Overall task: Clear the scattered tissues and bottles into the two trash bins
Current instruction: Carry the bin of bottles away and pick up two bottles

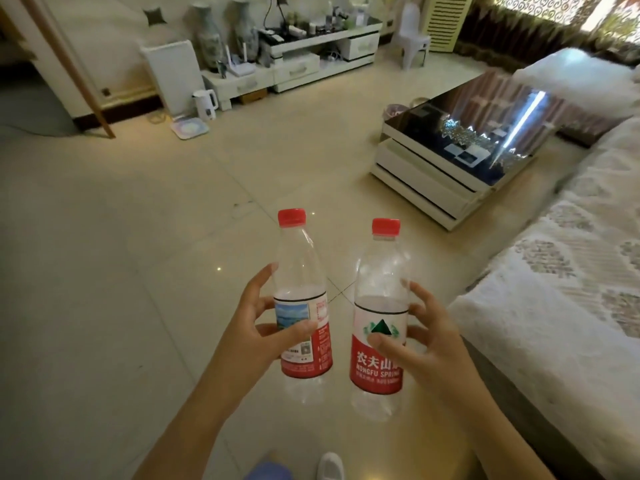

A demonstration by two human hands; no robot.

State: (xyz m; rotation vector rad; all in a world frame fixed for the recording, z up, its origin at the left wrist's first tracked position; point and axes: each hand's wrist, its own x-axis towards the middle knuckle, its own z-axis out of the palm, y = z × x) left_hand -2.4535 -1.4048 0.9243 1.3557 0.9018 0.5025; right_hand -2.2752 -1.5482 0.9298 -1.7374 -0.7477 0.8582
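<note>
I hold two clear plastic bottles with red caps and red labels upright above the tiled floor. My left hand (258, 323) grips the left bottle (300, 271) around its label, thumb across the front. My right hand (415, 336) grips the right bottle (379, 292) the same way, thumb on its green mountain logo. Both bottles look empty and stand a little apart from each other. A small bin (394, 112) with a dark liner shows behind the far corner of the coffee table. No tissues are visible.
A glossy black-topped coffee table (426, 174) stands ahead on the right. A sofa with a patterned cover (561, 282) runs along the right edge. At the far wall are a white TV cabinet (311, 60), a kettle (205, 105) and a floor scale (189, 128).
</note>
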